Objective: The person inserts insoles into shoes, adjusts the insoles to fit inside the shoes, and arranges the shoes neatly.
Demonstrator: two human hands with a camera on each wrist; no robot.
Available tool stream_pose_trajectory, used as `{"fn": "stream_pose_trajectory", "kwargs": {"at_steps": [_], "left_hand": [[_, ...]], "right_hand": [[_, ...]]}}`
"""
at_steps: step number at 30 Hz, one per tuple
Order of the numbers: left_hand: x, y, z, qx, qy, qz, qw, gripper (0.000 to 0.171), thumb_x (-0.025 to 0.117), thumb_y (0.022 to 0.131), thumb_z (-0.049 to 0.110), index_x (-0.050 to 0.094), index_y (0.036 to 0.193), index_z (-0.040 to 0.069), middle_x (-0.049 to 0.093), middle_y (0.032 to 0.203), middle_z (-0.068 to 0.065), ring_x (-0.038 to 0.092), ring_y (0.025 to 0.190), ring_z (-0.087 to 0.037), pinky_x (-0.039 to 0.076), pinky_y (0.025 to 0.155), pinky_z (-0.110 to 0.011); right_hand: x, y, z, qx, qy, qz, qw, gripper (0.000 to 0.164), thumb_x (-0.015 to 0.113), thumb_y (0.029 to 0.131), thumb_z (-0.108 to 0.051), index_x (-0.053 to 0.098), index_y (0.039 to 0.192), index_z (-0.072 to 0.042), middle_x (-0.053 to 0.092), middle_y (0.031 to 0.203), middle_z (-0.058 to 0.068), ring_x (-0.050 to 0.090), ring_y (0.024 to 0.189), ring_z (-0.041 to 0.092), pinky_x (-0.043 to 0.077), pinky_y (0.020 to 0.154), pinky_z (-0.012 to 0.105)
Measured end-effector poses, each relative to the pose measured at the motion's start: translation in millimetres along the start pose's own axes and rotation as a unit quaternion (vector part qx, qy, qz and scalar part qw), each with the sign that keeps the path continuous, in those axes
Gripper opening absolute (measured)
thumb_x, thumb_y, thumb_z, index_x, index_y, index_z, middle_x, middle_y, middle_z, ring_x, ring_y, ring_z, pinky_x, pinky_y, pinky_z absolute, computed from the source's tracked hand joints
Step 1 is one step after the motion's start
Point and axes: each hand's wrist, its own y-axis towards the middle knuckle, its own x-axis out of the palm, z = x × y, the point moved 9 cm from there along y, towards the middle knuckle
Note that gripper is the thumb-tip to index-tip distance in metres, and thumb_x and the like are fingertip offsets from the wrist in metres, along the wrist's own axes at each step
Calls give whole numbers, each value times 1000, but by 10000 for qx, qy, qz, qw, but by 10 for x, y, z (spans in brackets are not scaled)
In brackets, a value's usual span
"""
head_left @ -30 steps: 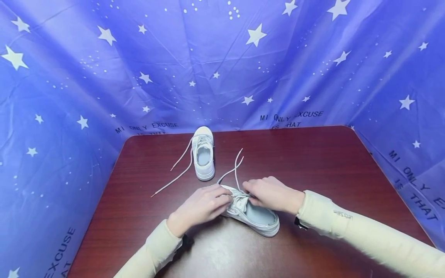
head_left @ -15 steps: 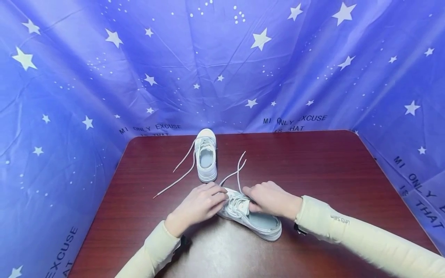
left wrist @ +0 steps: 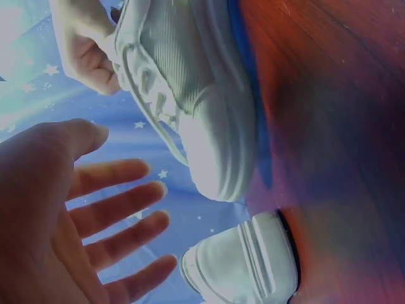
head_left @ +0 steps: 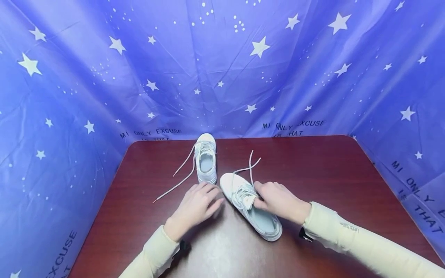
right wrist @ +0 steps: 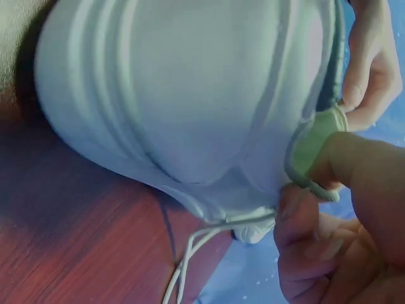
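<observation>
A white lace-up sneaker (head_left: 232, 184) sits at the table's middle, its toe pointing away to the left. My right hand (head_left: 278, 199) grips the side of its opening, thumb inside and curled fingers outside; the right wrist view shows this pinch on the collar (right wrist: 299, 152). The sneaker's loose lace ends (head_left: 251, 166) cross beyond the right hand. My left hand (head_left: 196, 204) is apart from the shoe, left of its toe. In the left wrist view, that hand (left wrist: 95, 209) has spread, relaxed fingers holding nothing.
A second white sneaker (head_left: 206, 164) stands farther back, heel toward me, its two laces (head_left: 175, 184) trailing left on the dark red wooden table (head_left: 313, 166). A blue curtain (head_left: 222, 65) with white stars hangs around the table's back and sides.
My left hand has let go of the near sneaker's front and moved left. The sneaker has turned, its toe now farther from me, and its lace ends have shifted right.
</observation>
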Motion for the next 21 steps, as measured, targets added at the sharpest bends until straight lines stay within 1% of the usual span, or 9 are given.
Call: {"fn": "stream_pose_trajectory", "kwargs": {"at_steps": [3,7,12,15,21], "left_hand": [[4,-33,-28,-135,26,52,9999,25,71,95,32,75,111,13,73,107,-2,67,101,-23,56,79,-41],[-7,-53,-41,-172,61,159,9997,26,72,94,31,75,112,12,73,105,-3,67,99,-24,55,75,-41],[7,-62,-46,-244,60,106,9996,25,70,96,30,74,113,12,72,105,-2,66,99,-23,56,76,-40],[14,-73,-38,-268,86,99,9996,24,69,96,29,74,113,12,72,105,-1,67,99,-23,57,76,-39],[14,-86,-36,-334,155,216,9991,22,73,94,28,75,110,13,73,105,-1,66,99,-23,56,76,-40]], "right_hand": [[-31,16,94,253,122,219,9994,24,65,80,-10,42,75,-15,32,59,-12,35,49,6,31,43,24],[-90,77,207,494,233,444,9975,24,66,80,-10,44,74,-15,37,59,-11,39,50,8,34,43,26],[-160,150,327,637,317,634,9954,18,66,80,-11,50,75,-14,45,59,-8,44,51,9,38,45,28],[-179,177,400,731,356,686,9943,16,66,81,-11,51,76,-14,47,59,-8,46,51,10,39,46,29],[-206,271,521,860,391,818,9922,12,64,83,-11,53,78,-11,49,58,-7,49,51,11,42,48,31]]}}
